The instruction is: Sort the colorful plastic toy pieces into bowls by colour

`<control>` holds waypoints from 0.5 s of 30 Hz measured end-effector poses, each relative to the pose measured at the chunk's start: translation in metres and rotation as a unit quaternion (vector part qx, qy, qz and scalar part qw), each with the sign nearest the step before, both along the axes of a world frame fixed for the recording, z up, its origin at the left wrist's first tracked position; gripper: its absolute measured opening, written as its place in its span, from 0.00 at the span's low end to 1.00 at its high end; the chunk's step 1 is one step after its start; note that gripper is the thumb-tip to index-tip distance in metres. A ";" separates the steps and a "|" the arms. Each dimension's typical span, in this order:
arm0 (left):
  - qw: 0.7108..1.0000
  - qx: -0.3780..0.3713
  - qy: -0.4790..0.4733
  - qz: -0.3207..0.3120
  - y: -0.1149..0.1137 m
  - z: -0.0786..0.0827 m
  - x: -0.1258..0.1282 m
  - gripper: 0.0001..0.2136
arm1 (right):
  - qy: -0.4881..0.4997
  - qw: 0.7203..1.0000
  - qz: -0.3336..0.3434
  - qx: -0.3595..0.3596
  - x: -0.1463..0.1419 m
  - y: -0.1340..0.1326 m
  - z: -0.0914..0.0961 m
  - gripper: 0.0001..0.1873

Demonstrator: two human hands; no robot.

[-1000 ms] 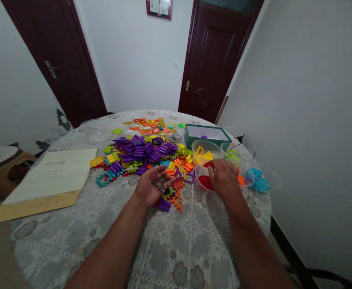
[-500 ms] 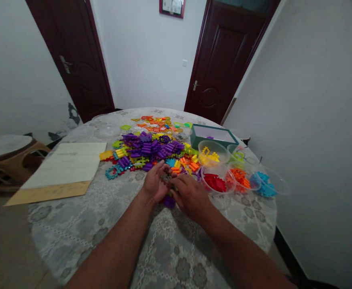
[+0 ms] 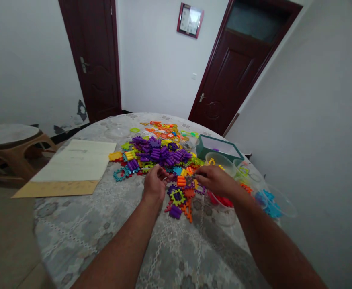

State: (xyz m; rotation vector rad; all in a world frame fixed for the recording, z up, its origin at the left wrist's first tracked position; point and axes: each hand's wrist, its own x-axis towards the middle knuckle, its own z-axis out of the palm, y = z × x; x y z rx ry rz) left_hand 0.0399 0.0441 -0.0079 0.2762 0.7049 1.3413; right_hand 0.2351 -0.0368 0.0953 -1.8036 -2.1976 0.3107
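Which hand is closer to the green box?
Right. The right hand is just in front of the box; the left hand is farther off, toward the box's left.

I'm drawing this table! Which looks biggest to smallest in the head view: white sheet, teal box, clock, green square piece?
1. White sheet
2. Teal box and clock: about alike. The clock hangs much farther off, so I won't rank them.
3. Green square

We log the table (image 3: 103, 224): block pile (image 3: 158, 151) at centre, box (image 3: 221, 145) right of it, bowls (image 3: 222, 154) in a row before the box toward the right edge — sheet (image 3: 76, 160) left of pile, on a board (image 3: 55, 188); side table (image 3: 10, 135) further left.
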 end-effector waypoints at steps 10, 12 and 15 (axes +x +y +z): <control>0.998 0.008 0.055 0.025 0.011 -0.016 -0.002 0.10 | -0.086 0.958 -0.231 0.145 0.014 0.120 0.036 0.21; 0.998 0.014 0.056 0.026 0.011 -0.016 -0.002 0.10 | -0.084 0.964 -0.210 0.139 0.003 0.099 0.024 0.20; 0.997 0.031 0.063 0.028 0.010 -0.017 0.000 0.10 | -0.053 0.983 -0.123 0.124 -0.019 0.046 -0.014 0.18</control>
